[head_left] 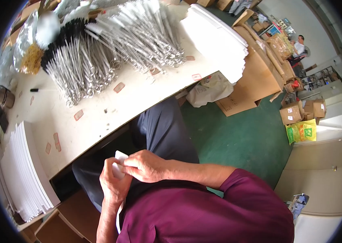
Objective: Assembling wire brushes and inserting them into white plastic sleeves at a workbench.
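Note:
Above my lap, just off the table's front edge, both hands meet on a folded white piece (pixel 118 171), thin like card or paper. My left hand (pixel 113 183) is closed around its lower part. Pinched fingers of my right hand (pixel 148 166) press on it from the right. Most of the piece is hidden by my fingers, and a white edge (pixel 118 220) shows beside my left wrist. On the table (pixel 98 121) lie two heaps of wire-handled brushes with looped ends, one black-bristled (pixel 82 65) and one white-bristled (pixel 142 34).
White flat sheets or cartons stand stacked at the left (pixel 29 170) and at the far right (pixel 215 36). A yellow bundle (pixel 31 58) and a metal cup (pixel 5 96) sit at the left. Cardboard boxes (pixel 256 77) fill the right side; another person (pixel 299 46) sits beyond.

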### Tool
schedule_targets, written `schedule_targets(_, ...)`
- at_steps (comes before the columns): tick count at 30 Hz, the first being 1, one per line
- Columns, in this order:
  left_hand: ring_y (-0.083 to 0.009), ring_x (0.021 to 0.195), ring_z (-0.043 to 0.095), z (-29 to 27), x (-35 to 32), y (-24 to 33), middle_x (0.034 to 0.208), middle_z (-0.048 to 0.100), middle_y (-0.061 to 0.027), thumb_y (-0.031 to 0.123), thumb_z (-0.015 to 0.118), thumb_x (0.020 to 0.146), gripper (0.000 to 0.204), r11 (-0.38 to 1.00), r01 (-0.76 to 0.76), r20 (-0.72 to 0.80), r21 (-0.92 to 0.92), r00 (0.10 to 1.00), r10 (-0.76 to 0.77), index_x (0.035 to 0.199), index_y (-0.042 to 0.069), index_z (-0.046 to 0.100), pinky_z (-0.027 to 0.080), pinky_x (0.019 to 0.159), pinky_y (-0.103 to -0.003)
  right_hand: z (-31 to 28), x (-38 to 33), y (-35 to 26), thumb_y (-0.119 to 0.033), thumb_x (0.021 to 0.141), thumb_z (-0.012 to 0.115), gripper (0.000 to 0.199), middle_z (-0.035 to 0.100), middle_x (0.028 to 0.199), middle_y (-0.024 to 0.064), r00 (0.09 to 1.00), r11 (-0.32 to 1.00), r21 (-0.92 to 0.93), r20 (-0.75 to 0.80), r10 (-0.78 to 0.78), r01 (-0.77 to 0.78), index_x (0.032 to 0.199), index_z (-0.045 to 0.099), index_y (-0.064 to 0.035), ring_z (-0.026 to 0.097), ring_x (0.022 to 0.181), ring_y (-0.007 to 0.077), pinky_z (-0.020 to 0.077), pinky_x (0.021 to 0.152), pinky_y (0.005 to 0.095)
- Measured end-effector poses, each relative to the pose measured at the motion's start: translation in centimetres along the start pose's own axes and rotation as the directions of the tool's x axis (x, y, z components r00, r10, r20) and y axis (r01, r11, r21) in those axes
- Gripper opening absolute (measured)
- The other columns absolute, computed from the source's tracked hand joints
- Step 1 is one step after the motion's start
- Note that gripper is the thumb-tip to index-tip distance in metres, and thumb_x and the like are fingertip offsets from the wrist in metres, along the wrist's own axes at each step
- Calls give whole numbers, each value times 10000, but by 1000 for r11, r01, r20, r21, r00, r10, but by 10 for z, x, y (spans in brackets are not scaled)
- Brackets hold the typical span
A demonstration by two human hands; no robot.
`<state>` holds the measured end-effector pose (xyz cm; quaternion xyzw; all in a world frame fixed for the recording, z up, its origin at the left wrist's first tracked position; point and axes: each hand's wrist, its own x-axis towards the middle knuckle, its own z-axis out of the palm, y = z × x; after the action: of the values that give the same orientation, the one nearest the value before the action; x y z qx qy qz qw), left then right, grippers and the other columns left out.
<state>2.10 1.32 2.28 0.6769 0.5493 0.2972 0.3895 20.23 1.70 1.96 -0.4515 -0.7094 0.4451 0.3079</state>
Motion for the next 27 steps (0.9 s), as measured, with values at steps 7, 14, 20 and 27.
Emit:
schedule_targets(7,-269,750,691,2,-2,8,852,692,-164,63,778,775,349,1000,-26,-91,12,996,27,1050,82,564,555,685,-371,20,-11,-1,-68,944,675,450,735,1010,221,976,998,58,-218,-21,34,1358,514,1,726,948,380,587,806,414)
schedule_targets(14,-265,762,701,4,-8,14,837,694,-167,72,776,787,340,999,-32,-126,18,991,34,1050,89,561,558,709,-366,26,-16,-1,-80,951,691,546,739,1041,215,963,937,337,-210,168,-90,1431,448,15,746,938,325,584,781,366)
schedule_targets(20,-281,772,709,5,-12,19,850,697,-172,75,765,799,342,999,-46,-137,8,990,47,1071,87,557,560,709,-378,20,-19,-11,-100,952,686,421,729,1040,216,964,996,86,-265,8,15,1338,575,27,738,929,332,585,778,372)
schedule_targets(27,-369,816,725,8,-18,17,898,708,-204,107,763,825,385,999,-37,-135,40,990,42,1128,65,529,575,720,-416,22,-27,-16,-82,948,669,396,727,979,183,920,963,-196,-310,-238,182,1327,611,15,709,845,344,573,739,414)
